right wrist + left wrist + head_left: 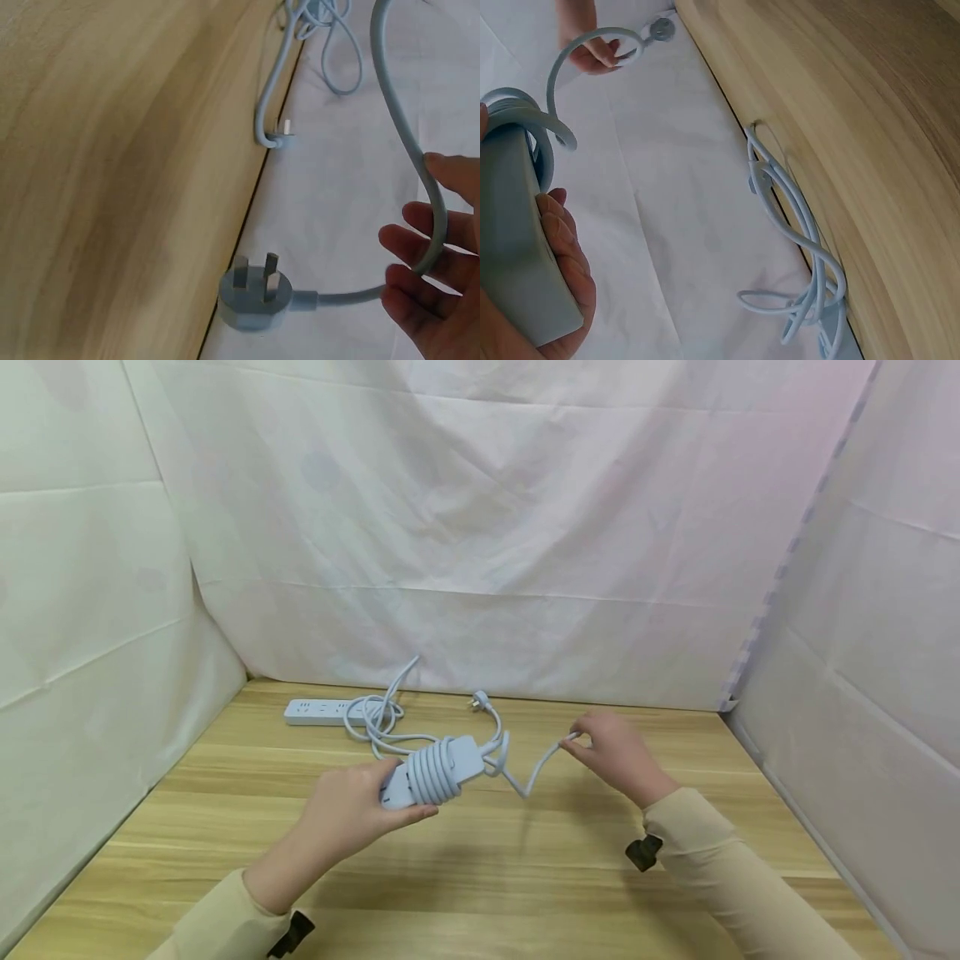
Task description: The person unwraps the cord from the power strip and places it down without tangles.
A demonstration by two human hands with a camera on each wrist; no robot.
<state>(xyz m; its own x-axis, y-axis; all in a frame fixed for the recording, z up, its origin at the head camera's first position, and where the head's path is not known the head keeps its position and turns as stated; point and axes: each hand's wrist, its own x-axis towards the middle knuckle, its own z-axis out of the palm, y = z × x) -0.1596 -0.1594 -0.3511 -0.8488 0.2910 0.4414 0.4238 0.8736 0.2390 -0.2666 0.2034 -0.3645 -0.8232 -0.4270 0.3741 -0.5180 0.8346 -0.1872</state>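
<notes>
My left hand [348,806] grips a white power strip [468,760] above the table, its cord [432,772] wound in several turns round the body. In the left wrist view, fingers [570,259] curl along the strip's edge. To the right, my right hand [615,752] holds the cord's loose end [542,768] between thumb and fingers. A three-pin plug [255,300] hangs from that cord beside the right hand in the right wrist view; in the head view I cannot make it out.
A second white power strip [318,712] lies at the table's back left, its loosely looped cord [382,718] partly over it. Another plug [480,700] lies near the back edge. White cloth [480,527] hangs behind and at both sides of the wooden table [525,893].
</notes>
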